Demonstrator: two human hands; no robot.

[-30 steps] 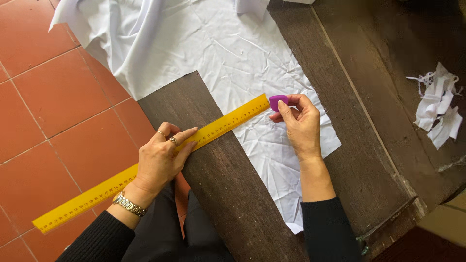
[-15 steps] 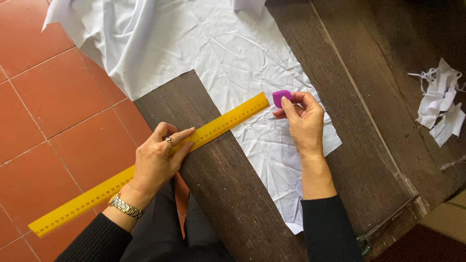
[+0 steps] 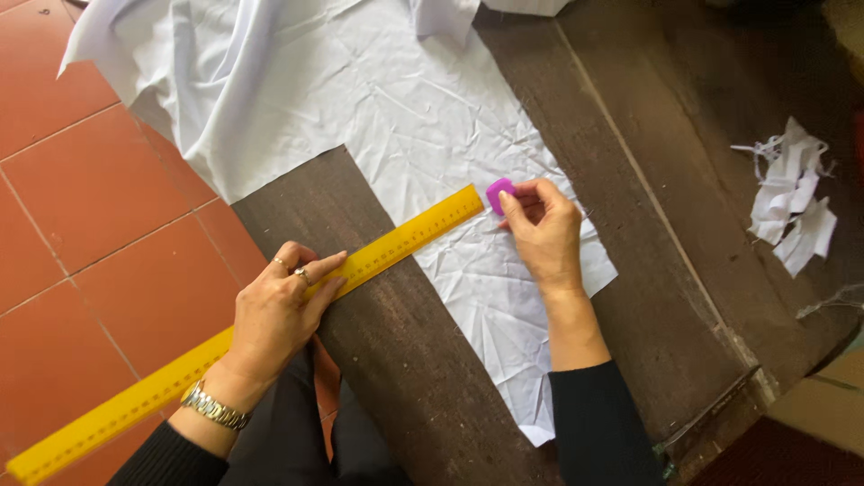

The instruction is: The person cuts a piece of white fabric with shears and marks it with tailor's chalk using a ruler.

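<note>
Marking step in hand: left hand (image 3: 279,310) is pressing flat on the yellow ruler (image 3: 270,315), fingers spread, pinning it across the worktop (image 3: 396,360) with its far end lying on the white cloth (image 3: 405,117). Right hand (image 3: 540,229) is pinching a purple chalk (image 3: 499,193) at the ruler's tip, touching the cloth. Next move likely calls for keeping the ruler steady while drawing the chalk along its edge. Cloth scraps (image 3: 792,202) are sitting well apart.
</note>
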